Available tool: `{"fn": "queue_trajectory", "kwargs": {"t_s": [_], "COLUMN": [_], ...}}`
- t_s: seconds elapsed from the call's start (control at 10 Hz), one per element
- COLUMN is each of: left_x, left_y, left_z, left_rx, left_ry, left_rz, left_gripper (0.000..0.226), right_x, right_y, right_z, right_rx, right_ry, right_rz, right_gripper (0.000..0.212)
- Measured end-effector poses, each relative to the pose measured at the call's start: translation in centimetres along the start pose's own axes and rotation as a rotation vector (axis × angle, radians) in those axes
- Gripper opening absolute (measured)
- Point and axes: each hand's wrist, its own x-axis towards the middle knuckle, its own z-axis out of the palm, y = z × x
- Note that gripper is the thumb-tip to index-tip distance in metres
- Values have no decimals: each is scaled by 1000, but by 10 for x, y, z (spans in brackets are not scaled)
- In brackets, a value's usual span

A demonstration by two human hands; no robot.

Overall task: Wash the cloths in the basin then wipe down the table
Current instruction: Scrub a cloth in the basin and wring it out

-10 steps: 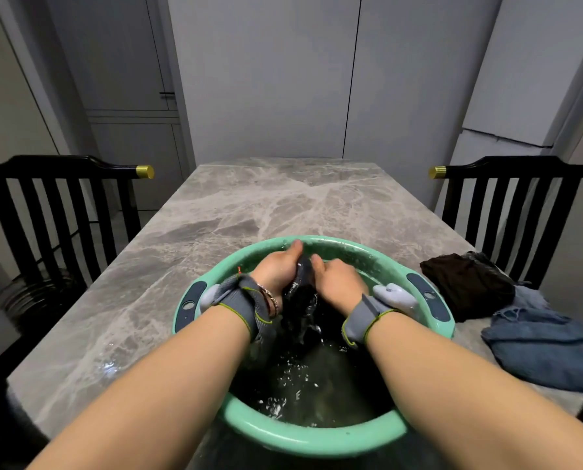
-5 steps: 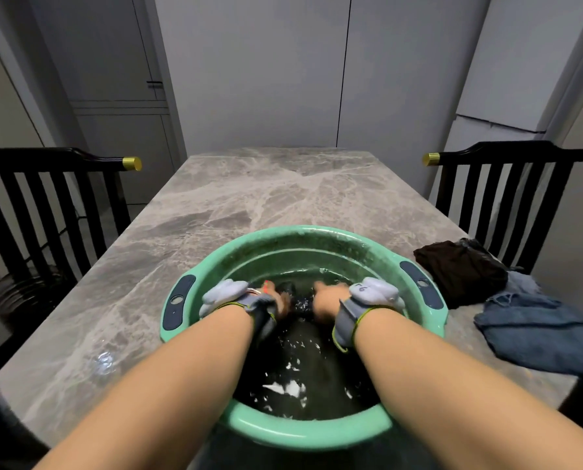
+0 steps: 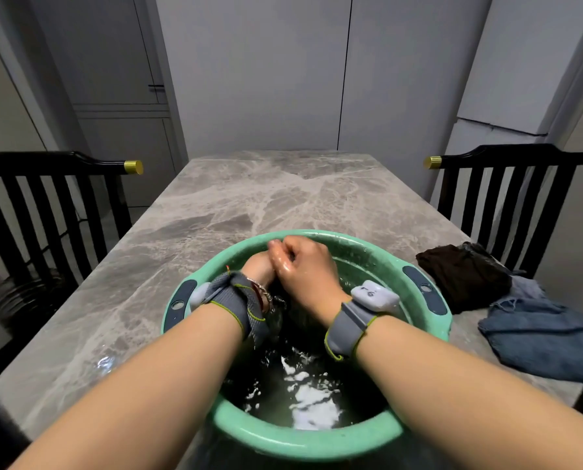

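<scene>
At the left edge stands a black chair [image 3: 56, 205] beside the marble table [image 3: 249, 198], which has a wet patch near its left front edge. At the table's near end sits a green basin [image 3: 300, 447] holding dark water [image 3: 310, 401] with bright glints on it. Both hands are above the water at the basin's far side, and each wrist wears a grey band. The left hand [image 3: 258, 266] lies underneath, with only its back and some fingertips showing past the other hand, so I cannot tell how its fingers lie. The right hand [image 3: 308, 276] is wet and lies across the left, its fingers curled and pressed together. A dark cloth [image 3: 282, 305] shows just below the two hands, between the wrists, and most of it is hidden. To the right of the basin a brown cloth [image 3: 463, 276] lies bunched on the table, touching a blue cloth [image 3: 537, 337] nearer the right front edge. A second black chair [image 3: 507, 198] stands behind them.
</scene>
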Motion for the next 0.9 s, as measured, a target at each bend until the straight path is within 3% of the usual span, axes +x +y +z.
{"fn": "queue_trajectory", "kwargs": {"t_s": [0.2, 0.3, 0.4, 0.5, 0.6, 0.7, 0.8, 0.9], "left_x": [2, 2, 12, 17, 22, 10, 9, 4], "left_y": [3, -6, -27, -47, -55, -28, -12, -7], "left_z": [11, 15, 7, -2, -1, 8, 5, 1], "left_rx": [522, 782, 897, 930, 1023, 806, 322, -178], "left_ry": [0, 99, 123, 98, 72, 76, -42, -115], "left_rz": [28, 89, 54, -78, -74, -163, -162, -185], "left_gripper": [47, 44, 40, 49, 55, 58, 64, 57], "right_x": [17, 13, 5, -5, -9, 5, 14, 8], "right_y": [34, 50, 54, 50, 47, 43, 24, 7], "right_z": [-14, -11, -13, -19, -18, -11, -10, -5], "right_rx": [-179, -362, -576, -544, -552, -176, 372, 502], "right_ry": [-50, -310, -686, -810, -785, -594, -369, -240], "right_rz": [376, 493, 516, 557, 526, 530, 536, 361], "right_gripper": [41, 43, 68, 49, 43, 23, 34, 45]}}
